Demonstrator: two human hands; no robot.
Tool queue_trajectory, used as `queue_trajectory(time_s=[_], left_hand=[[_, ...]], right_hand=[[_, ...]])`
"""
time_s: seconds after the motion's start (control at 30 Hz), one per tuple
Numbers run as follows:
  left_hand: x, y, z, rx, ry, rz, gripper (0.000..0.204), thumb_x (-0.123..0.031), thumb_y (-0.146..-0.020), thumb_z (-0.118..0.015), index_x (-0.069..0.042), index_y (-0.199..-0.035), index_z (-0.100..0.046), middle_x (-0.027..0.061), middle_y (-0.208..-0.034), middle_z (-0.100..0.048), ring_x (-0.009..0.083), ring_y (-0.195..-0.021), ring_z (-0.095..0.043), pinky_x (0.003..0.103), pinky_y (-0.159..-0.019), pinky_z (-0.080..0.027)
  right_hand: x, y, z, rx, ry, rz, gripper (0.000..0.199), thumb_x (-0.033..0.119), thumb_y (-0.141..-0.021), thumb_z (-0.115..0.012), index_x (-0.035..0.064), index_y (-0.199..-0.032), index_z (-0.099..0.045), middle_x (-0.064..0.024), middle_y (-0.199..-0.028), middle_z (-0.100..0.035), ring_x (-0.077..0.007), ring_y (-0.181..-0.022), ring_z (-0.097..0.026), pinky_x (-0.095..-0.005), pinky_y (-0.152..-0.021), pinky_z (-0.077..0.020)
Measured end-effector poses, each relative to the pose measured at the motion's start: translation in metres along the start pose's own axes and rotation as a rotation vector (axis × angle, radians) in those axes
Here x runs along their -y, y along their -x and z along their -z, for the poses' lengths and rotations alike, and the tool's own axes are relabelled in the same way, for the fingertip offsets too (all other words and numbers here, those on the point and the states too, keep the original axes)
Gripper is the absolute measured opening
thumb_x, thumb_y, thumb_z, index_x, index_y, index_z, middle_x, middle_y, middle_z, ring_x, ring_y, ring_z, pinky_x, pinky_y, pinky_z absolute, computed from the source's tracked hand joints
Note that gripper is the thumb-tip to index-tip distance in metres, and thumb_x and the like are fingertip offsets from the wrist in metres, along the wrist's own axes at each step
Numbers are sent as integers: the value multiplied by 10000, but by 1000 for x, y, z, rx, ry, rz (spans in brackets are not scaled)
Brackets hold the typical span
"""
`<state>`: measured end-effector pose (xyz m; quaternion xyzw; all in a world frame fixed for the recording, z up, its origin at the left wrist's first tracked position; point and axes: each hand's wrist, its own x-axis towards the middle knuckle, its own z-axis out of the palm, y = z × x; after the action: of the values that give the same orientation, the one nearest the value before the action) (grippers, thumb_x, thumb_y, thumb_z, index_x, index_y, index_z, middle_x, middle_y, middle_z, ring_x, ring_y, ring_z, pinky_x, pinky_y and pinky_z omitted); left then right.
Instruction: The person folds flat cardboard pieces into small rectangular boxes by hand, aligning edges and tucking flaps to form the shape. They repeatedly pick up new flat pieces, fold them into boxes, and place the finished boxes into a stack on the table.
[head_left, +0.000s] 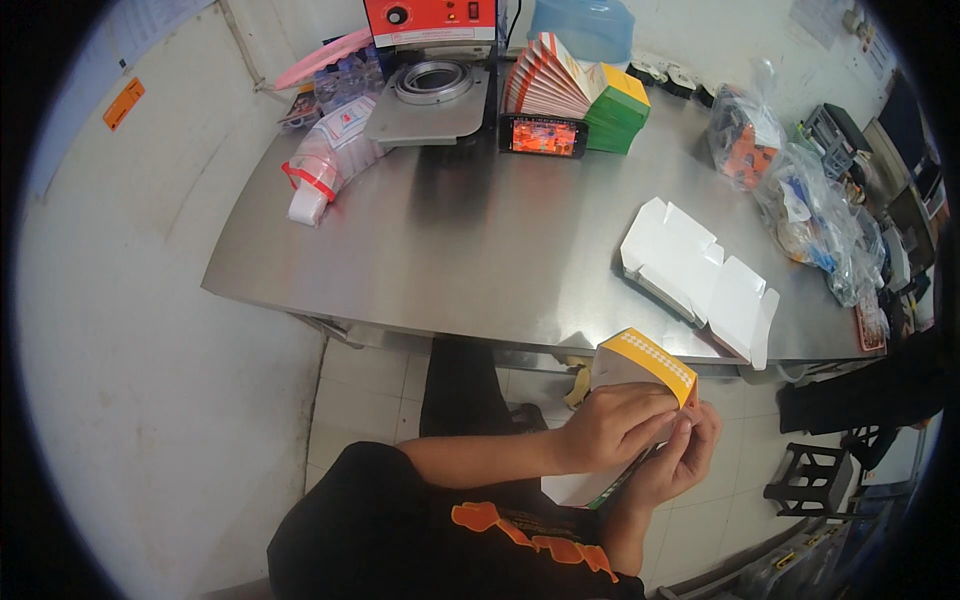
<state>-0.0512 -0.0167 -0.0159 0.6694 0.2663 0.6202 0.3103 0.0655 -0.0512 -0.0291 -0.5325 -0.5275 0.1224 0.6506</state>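
In front of my body, just off the table's near edge, I hold a partly folded cardboard box (650, 357) with a yellow printed panel and a white inside. My left hand (615, 425) grips its near side, fingers curled over the card. On the right, my right hand (682, 455) pinches the orange-edged corner between thumb and fingers. A white lower flap with a green edge hangs under my wrists. Beyond the box, a stack of unfolded cartons (672, 258) lies on the table, white side up.
The steel table (400, 265) holds a red-fronted machine (435, 15), bagged white cups (335, 155), a propped phone (543, 136) and fanned printed cartons (550, 82). Clear plastic bags (815, 220) crowd the right end. A black stool (810, 475) stands on the floor at right.
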Motion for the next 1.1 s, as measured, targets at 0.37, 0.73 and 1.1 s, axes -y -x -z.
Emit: queue_trajectory(time_s=[0.37, 0.73, 1.1], left_hand=[[0, -1, 6, 19, 47, 33, 123, -16, -886, -710, 1, -1007, -697, 131, -990, -725, 269, -858, -721, 338, -732, -568], [-20, -17, -4, -93, 189, -52, 189, -27, -895, -720, -14, -1083, -703, 158, -1075, -672, 242, -967, -697, 300, -797, -547], [0, -15, 15, -165, 1148, 571, 265, -279, -1105, -331, -85, -1238, -453, 31, -1130, -527, 82, -1047, -520, 234, -917, -429]], right_hand=[[2, 2, 3, 18, -31, -105, 135, 53, -951, -589, -5, -1011, -694, -74, -990, -559, -177, -955, -561, -321, -860, -438], [-6, 14, -8, -29, -34, 177, 229, 210, -1017, -606, 22, -1109, -699, -120, -1094, -628, -248, -980, -634, -363, -826, -510], [-18, 10, 9, 208, -1088, -402, 592, 433, -1003, -569, 41, -1434, -461, -151, -1397, -521, -307, -1254, -514, -468, -1071, -412]])
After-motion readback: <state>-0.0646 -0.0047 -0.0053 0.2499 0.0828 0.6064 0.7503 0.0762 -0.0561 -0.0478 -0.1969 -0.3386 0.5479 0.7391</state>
